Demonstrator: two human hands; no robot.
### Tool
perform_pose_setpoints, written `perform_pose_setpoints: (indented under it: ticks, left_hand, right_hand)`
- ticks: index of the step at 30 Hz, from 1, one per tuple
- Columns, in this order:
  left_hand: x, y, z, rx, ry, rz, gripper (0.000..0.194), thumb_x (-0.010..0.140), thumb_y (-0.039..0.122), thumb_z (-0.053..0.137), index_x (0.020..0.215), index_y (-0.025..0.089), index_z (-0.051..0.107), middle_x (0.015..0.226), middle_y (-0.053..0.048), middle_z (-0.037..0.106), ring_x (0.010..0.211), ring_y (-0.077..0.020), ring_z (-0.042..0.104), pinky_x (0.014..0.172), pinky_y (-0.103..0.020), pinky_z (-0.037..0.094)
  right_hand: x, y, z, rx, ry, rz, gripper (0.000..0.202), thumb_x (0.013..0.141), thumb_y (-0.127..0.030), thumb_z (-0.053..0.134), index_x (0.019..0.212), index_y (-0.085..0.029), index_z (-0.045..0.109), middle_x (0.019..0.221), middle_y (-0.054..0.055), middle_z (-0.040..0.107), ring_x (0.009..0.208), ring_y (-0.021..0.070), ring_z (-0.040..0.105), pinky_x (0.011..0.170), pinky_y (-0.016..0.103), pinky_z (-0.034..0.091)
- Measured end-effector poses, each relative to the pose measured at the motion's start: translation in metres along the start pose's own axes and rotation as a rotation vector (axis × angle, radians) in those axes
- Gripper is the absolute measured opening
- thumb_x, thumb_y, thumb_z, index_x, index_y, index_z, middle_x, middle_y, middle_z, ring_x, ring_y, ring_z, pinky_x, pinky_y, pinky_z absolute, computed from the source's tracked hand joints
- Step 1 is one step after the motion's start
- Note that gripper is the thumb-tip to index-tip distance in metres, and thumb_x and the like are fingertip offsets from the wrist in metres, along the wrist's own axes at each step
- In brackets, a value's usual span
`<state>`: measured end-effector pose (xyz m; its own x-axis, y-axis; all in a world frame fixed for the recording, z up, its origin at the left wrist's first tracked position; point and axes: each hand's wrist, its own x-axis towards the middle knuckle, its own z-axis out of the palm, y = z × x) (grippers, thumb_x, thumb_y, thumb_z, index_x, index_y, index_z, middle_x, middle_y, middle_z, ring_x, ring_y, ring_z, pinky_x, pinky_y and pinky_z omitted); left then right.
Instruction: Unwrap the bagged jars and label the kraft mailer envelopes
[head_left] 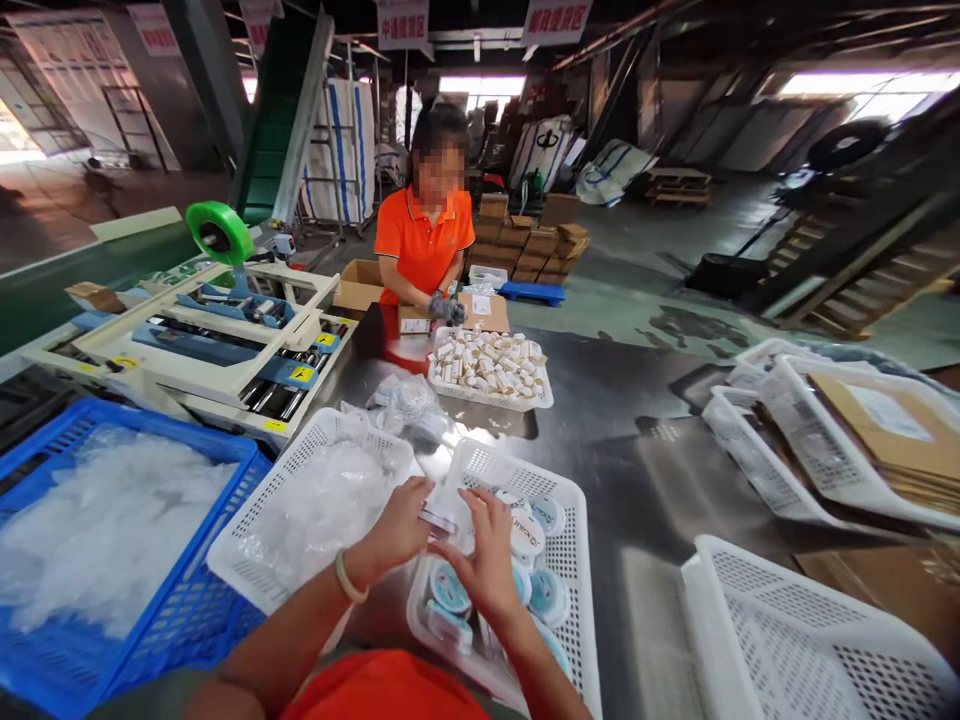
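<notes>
Above the gap between two white baskets, my left hand (397, 528) pinches a small whitish clear plastic bag (454, 508). My right hand (489, 550) grips the same bag from the other side, thumb below and fingers above. What lies inside the bag, if anything, is hard to make out. Under my right hand stands a white perforated basket (574, 560) with several round white and light-blue lidded tubs (549, 597). Left of it, another white basket (244, 528) holds loose clear plastic bags (322, 500).
A blue crate (142, 655) of clear film sits far left, below a carton-taping machine (225, 335). Across the metal table (622, 430), a co-worker in orange (424, 245) handles cartons behind a basket of small boxes (491, 365). White baskets (817, 620) stand at right.
</notes>
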<state>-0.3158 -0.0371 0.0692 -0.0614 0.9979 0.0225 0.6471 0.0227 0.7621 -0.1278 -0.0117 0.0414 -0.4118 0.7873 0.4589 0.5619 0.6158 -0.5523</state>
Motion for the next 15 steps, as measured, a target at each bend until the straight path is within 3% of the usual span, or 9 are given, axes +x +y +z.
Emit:
perform_pose_setpoints:
  ticks: [2, 4, 9, 12, 15]
  left_hand:
    - [0.022, -0.005, -0.024, 0.000, 0.075, 0.010, 0.067, 0.062, -0.004, 0.054, 0.124, 0.011, 0.075, 0.132, -0.016, 0.073, 0.124, -0.0301, 0.068, 0.112, -0.045, 0.054]
    - [0.051, -0.013, -0.050, 0.037, 0.167, -0.004, 0.066, 0.062, -0.006, 0.055, 0.123, 0.011, 0.075, 0.129, -0.015, 0.074, 0.121, -0.0291, 0.070, 0.110, -0.044, 0.056]
    - [0.139, -0.045, -0.110, 0.177, 0.350, -0.122, 0.056, 0.070, -0.008, 0.057, 0.122, 0.009, 0.071, 0.136, -0.018, 0.068, 0.132, -0.0310, 0.063, 0.120, -0.045, 0.047]
    - [0.176, -0.068, -0.119, 0.274, 0.380, -0.227, 0.050, 0.077, -0.007, 0.055, 0.125, 0.005, 0.067, 0.144, -0.025, 0.062, 0.140, -0.0341, 0.057, 0.123, -0.049, 0.041]
    - [0.187, -0.092, -0.105, 0.364, 0.300, -0.304, 0.041, 0.082, -0.002, 0.057, 0.121, 0.006, 0.067, 0.142, -0.027, 0.063, 0.137, -0.0372, 0.059, 0.119, -0.052, 0.043]
  right_hand:
    - [-0.004, 0.009, -0.007, 0.058, 0.153, 0.078, 0.047, 0.094, -0.048, 0.070, 0.135, -0.028, 0.061, 0.134, 0.014, 0.060, 0.125, 0.0376, 0.056, 0.106, 0.060, 0.047]
    - [-0.010, 0.017, -0.011, 0.100, 0.224, 0.152, 0.034, 0.096, -0.048, 0.065, 0.125, -0.029, 0.065, 0.126, 0.013, 0.063, 0.124, 0.0370, 0.058, 0.105, 0.060, 0.048]
    - [-0.035, 0.036, -0.016, 0.144, 0.154, 0.272, 0.028, 0.096, -0.051, 0.063, 0.110, -0.027, 0.071, 0.118, 0.011, 0.064, 0.117, 0.0336, 0.063, 0.098, 0.052, 0.055]
    - [-0.048, 0.044, -0.021, 0.139, 0.110, 0.348, 0.033, 0.097, -0.055, 0.062, 0.106, -0.025, 0.072, 0.119, 0.011, 0.065, 0.117, 0.0325, 0.064, 0.097, 0.048, 0.056]
    - [-0.059, 0.049, -0.025, 0.130, 0.098, 0.386, 0.034, 0.096, -0.056, 0.062, 0.106, -0.025, 0.073, 0.117, 0.011, 0.065, 0.117, 0.0326, 0.065, 0.099, 0.050, 0.056]
